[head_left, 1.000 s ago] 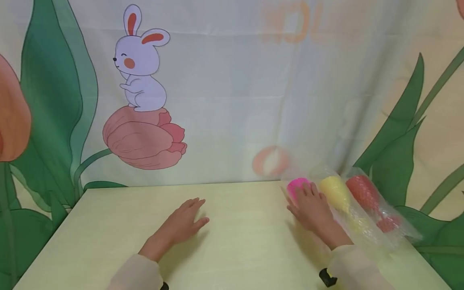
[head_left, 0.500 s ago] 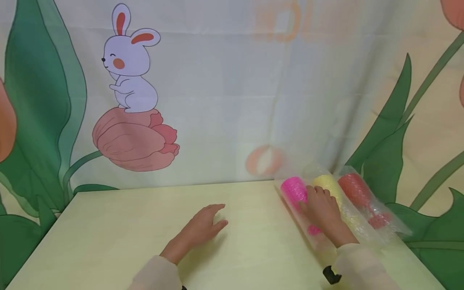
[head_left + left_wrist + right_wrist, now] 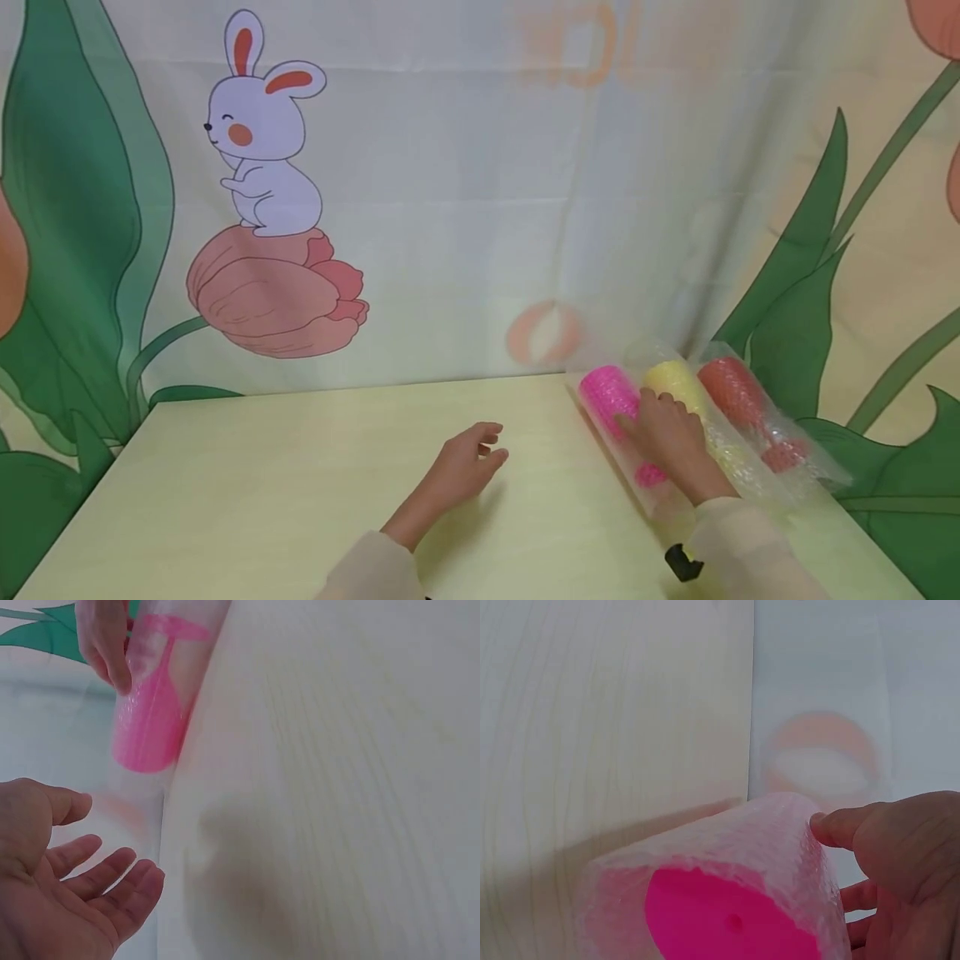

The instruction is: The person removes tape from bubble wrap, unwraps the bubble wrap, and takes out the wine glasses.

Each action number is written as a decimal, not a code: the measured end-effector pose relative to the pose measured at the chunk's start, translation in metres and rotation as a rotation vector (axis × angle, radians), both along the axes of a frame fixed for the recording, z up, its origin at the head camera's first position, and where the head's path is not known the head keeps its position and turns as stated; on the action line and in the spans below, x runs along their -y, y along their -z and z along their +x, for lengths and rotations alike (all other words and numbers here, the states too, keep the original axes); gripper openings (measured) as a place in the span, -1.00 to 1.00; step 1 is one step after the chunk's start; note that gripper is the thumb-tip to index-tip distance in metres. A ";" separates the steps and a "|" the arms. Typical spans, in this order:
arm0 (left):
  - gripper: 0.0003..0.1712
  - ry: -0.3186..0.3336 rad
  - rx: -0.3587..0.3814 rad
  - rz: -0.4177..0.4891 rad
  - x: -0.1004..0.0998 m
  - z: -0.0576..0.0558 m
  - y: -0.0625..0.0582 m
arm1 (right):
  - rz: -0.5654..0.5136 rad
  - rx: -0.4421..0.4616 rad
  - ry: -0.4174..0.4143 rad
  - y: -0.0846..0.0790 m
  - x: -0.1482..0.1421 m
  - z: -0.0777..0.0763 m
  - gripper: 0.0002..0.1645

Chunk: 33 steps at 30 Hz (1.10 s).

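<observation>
A pink goblet (image 3: 606,395) in bubble wrap (image 3: 780,832) lies on its side at the table's right. My right hand (image 3: 672,437) grips it, thumb on the near side of the wrap and fingers reaching down its other side. In the right wrist view the round pink foot (image 3: 720,915) faces the camera. In the left wrist view the goblet's bowl (image 3: 150,727) and stem show through the plastic. My left hand (image 3: 462,468) hovers over the table's middle, holding nothing, fingers loosely bent and apart from the goblet.
A yellow goblet (image 3: 670,382) and a red goblet (image 3: 733,390), also bubble-wrapped, lie right of the pink one. The pale wooden table (image 3: 300,483) ends at a printed cloth backdrop (image 3: 450,208) with a rabbit and tulips.
My right hand has shifted from on top of the pink goblet to its right side, with the thumb on it. My left hand has moved rightward towards it. The view has turned slightly right.
</observation>
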<state>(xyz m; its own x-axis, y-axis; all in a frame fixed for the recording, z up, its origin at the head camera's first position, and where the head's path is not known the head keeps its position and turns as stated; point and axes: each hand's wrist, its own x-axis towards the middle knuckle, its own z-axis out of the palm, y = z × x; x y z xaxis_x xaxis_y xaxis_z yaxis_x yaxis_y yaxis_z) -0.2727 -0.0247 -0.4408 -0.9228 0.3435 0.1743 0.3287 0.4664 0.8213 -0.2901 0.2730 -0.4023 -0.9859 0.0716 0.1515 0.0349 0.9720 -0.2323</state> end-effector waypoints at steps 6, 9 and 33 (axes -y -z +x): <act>-0.53 -0.032 0.068 0.058 -0.026 0.003 0.000 | -0.062 0.053 0.005 0.001 0.000 -0.002 -0.51; -0.52 -0.036 0.093 0.081 -0.035 0.004 0.001 | -0.102 0.089 0.028 0.001 0.002 -0.003 -0.49; -0.45 -0.051 0.404 0.403 -0.063 0.004 0.012 | -0.169 0.088 0.006 0.002 0.052 0.018 -0.29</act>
